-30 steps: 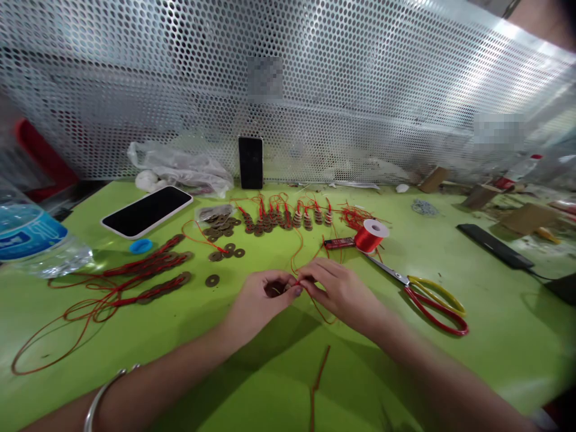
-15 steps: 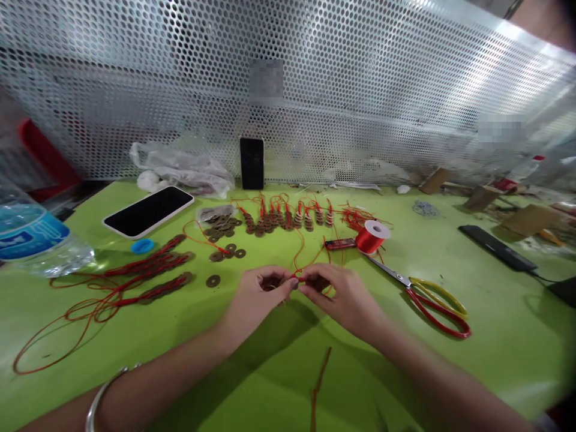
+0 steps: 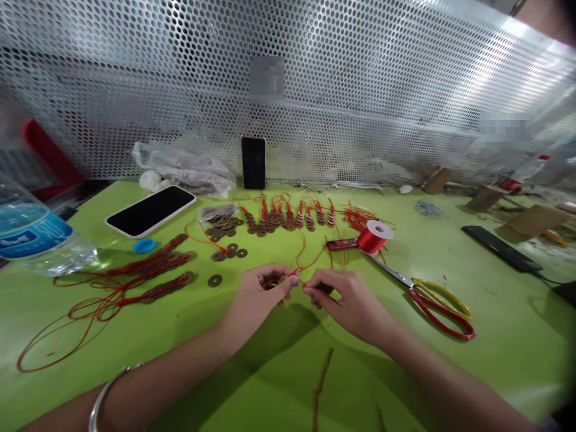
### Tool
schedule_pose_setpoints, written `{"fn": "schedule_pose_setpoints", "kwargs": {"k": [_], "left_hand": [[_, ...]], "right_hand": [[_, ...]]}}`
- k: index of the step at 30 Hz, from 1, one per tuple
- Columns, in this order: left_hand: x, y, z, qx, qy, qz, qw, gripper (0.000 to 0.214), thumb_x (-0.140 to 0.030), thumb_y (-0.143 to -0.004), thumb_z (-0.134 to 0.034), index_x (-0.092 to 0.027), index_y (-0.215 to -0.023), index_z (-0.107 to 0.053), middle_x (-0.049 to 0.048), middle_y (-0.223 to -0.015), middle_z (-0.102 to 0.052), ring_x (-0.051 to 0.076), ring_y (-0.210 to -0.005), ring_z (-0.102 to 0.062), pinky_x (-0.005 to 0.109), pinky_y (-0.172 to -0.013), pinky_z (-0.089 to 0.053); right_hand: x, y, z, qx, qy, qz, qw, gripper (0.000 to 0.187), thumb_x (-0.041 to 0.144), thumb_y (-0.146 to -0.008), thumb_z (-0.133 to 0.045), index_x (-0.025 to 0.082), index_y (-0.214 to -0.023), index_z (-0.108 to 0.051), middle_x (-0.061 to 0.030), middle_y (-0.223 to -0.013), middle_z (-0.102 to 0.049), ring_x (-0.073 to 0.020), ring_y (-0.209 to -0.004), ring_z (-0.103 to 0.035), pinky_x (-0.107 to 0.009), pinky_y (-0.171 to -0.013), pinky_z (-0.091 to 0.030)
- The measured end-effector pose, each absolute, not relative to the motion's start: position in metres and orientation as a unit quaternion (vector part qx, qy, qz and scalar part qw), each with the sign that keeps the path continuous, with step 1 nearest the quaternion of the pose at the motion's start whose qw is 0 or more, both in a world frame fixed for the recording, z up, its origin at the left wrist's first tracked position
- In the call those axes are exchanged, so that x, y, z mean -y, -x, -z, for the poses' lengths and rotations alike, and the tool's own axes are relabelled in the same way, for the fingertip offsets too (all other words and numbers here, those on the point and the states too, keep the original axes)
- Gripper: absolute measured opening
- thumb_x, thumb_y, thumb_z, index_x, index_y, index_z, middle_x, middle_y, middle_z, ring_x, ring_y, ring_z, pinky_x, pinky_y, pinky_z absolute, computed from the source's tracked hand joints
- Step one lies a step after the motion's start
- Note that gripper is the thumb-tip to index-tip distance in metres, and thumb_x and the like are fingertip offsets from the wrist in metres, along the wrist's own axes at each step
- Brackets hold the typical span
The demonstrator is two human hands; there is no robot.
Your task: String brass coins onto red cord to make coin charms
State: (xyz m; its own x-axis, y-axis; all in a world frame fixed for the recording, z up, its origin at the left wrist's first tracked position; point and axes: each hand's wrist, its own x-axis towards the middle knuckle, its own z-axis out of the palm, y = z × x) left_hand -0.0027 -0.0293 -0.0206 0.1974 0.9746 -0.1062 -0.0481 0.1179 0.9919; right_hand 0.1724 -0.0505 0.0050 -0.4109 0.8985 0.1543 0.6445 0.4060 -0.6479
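Observation:
Between thumb and fingers my left hand [image 3: 266,294] pinches a thin red cord [image 3: 300,271]; coins seem to sit partly hidden inside its curled fingers. Close by on the right, my right hand [image 3: 339,297] is closed in a pinch on the same cord, a short span stretching between the two hands. From there the cord loops up over the table. Beyond the hands stands a row of coin strings [image 3: 281,219] tied with red cord. Loose coins [image 3: 231,251] lie to the left, with a single coin [image 3: 215,280] nearer my left hand.
Right of my hands lie a red cord spool [image 3: 371,238], a lighter-like red-black packet [image 3: 342,244] and scissors [image 3: 416,285]. Corded coin strands [image 3: 153,270], a phone [image 3: 150,211], a blue cap [image 3: 144,245] and a water bottle [image 3: 40,234] are at left. Another phone [image 3: 254,163] leans upright behind.
My right hand has drawn slightly away to the right, opening a small gap with cord stretched across it. My left hand keeps its pinch in nearly the same place.

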Motion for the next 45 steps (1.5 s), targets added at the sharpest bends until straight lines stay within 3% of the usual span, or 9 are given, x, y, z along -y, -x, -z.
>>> {"fn": "schedule_pose_setpoints", "kwargs": {"k": [19, 24, 28, 37, 45], "left_hand": [[0.031, 0.002, 0.018, -0.454, -0.523, -0.421, 0.586, 0.024, -0.035, -0.063, -0.071, -0.015, -0.073, -0.062, -0.0027, -0.057, -0.056, 0.009, -0.051, -0.048, 0.021, -0.048, -0.037], [0.034, 0.003, 0.012, -0.431, -0.537, -0.404, 0.602, 0.025, -0.035, -0.063, -0.070, -0.015, -0.077, -0.063, -0.0008, -0.059, -0.058, 0.011, -0.055, -0.051, 0.021, -0.050, -0.038], [0.034, 0.005, 0.013, -0.429, -0.528, -0.402, 0.613, 0.026, -0.036, -0.065, -0.069, -0.015, -0.080, -0.064, 0.0003, -0.061, -0.060, 0.012, -0.056, -0.052, 0.022, -0.051, -0.039], [0.033, 0.003, 0.015, -0.436, -0.546, -0.418, 0.581, 0.021, -0.030, -0.064, -0.069, -0.015, -0.077, -0.064, -0.0001, -0.065, -0.059, 0.010, -0.055, -0.048, 0.021, -0.050, -0.037], [0.033, 0.002, 0.016, -0.431, -0.570, -0.402, 0.573, 0.021, -0.035, -0.065, -0.067, -0.015, -0.069, -0.063, -0.0004, -0.062, -0.058, 0.011, -0.056, -0.048, 0.022, -0.052, -0.037]], "right_hand": [[0.049, -0.179, -0.012, 0.781, 0.480, -0.332, 0.222, 0.014, 0.024, -0.085, -0.053, 0.017, -0.074, -0.058, 0.0007, -0.063, -0.063, -0.0102, -0.057, -0.055, -0.020, -0.054, -0.040], [0.042, -0.182, -0.010, 0.703, 0.467, -0.456, 0.281, 0.018, 0.030, -0.086, -0.052, 0.016, -0.090, -0.063, -0.0046, -0.080, -0.067, -0.0130, -0.068, -0.061, -0.024, -0.063, -0.049], [0.041, -0.181, -0.006, 0.659, 0.457, -0.504, 0.321, 0.021, 0.035, -0.085, -0.054, 0.015, -0.089, -0.061, -0.0043, -0.076, -0.065, -0.0129, -0.065, -0.061, -0.025, -0.062, -0.051], [0.048, -0.173, 0.000, 0.661, 0.494, -0.472, 0.311, 0.017, 0.032, -0.082, -0.058, 0.016, -0.077, -0.058, 0.0021, -0.058, -0.055, -0.0088, -0.050, -0.053, -0.020, -0.050, -0.044], [0.048, -0.172, -0.001, 0.691, 0.484, -0.450, 0.292, 0.015, 0.032, -0.083, -0.056, 0.017, -0.079, -0.059, 0.0022, -0.060, -0.057, -0.0089, -0.052, -0.054, -0.020, -0.053, -0.045]]}}
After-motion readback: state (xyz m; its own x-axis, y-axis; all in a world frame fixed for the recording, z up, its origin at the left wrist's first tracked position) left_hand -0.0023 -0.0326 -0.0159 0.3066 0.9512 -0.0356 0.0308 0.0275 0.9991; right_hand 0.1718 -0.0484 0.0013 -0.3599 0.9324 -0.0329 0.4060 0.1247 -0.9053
